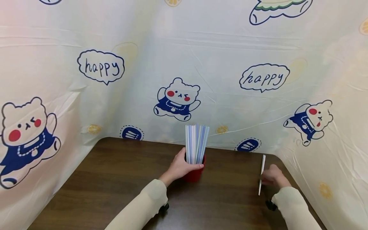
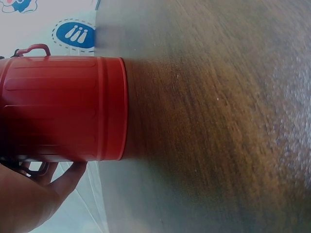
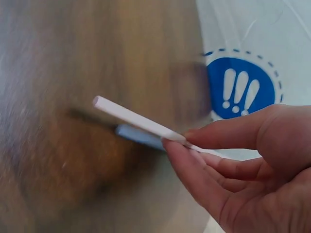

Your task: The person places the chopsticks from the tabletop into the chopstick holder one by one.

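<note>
My left hand (image 1: 181,166) grips a ribbed red bucket-shaped cup (image 1: 193,176) near its rim, the thumb across the near side. A bundle of slim straw-like sticks (image 1: 196,143) in white, pale blue, green and pink stands upright inside it. In the left wrist view the cup (image 2: 68,109) shows small wire handles, and its base is at the tabletop. On the right, my right hand (image 1: 273,176) pinches a pale pink straw-like stick (image 3: 131,116) between thumb and fingertips. Just beneath it in the right wrist view appears a blurred blue stick (image 3: 141,137), partly hidden by the fingers.
The dark brown wooden table (image 1: 129,179) reaches back to a pale curtain (image 1: 143,89) printed with bears and "happy" bubbles. The curtain also hangs along the left and right sides, close beside the right hand.
</note>
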`<state>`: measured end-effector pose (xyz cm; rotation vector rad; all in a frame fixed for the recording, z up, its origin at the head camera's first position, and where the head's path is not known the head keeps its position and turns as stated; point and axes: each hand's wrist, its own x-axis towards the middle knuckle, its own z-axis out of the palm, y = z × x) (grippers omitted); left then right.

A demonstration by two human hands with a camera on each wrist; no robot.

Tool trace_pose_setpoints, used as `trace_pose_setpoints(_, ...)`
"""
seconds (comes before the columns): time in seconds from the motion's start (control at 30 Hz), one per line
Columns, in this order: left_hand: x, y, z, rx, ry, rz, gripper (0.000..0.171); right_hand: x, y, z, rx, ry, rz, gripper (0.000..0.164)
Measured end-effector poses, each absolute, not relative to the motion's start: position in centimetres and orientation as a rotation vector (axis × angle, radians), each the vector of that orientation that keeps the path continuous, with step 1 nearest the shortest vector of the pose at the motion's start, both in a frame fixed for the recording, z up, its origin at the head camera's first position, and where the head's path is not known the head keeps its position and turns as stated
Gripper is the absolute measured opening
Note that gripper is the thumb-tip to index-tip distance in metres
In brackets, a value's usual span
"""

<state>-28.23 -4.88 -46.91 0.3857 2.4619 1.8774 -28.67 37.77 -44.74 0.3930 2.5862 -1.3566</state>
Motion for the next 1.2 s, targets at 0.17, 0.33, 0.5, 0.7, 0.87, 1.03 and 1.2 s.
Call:
trace_pose_setpoints(0.17, -27.9, -4.9, -46.7, 0.377, 2.459, 1.877, 0.086, -29.1, 36.4, -43.6, 0.293, 2.614, -1.45, 0.015)
trace_pose_setpoints(0.33, -27.8, -4.9, -46.4, 0.38, 2.448, 1.877, 0.088, -29.8, 34.4, -42.4, 0.158, 2.541, -1.63, 0.024)
trace_pose_setpoints(0.5, -27.8, -4.8, -46.4, 0.391, 2.45, 1.881, 0.087, -29.9, 31.6, -41.1, 0.037, 2.538, -1.754, 0.027)
trace_pose_setpoints(0.7, -27.9, -4.8, -46.5, 0.396, 2.459, 1.881, 0.086, -30.0, 28.4, -39.8, -0.037, 2.527, -1.927, 0.029)
trace_pose_setpoints(0.87, -27.8, -4.9, -46.5, 0.394, 2.458, 1.879, 0.087, -30.0, 25.8, -38.6, -0.064, 2.466, -2.097, 0.027)
trace_pose_setpoints(1.03, -27.8, -4.8, -46.5, 0.379, 2.468, 1.874, 0.087, -29.8, 23.1, -37.6, -0.103, 2.437, -2.209, 0.023)
trace_pose_setpoints(1.2, -27.9, -4.8, -46.7, 0.374, 2.463, 1.882, 0.087, -29.7, 20.3, -37.2, -0.131, 2.395, -2.329, 0.023)
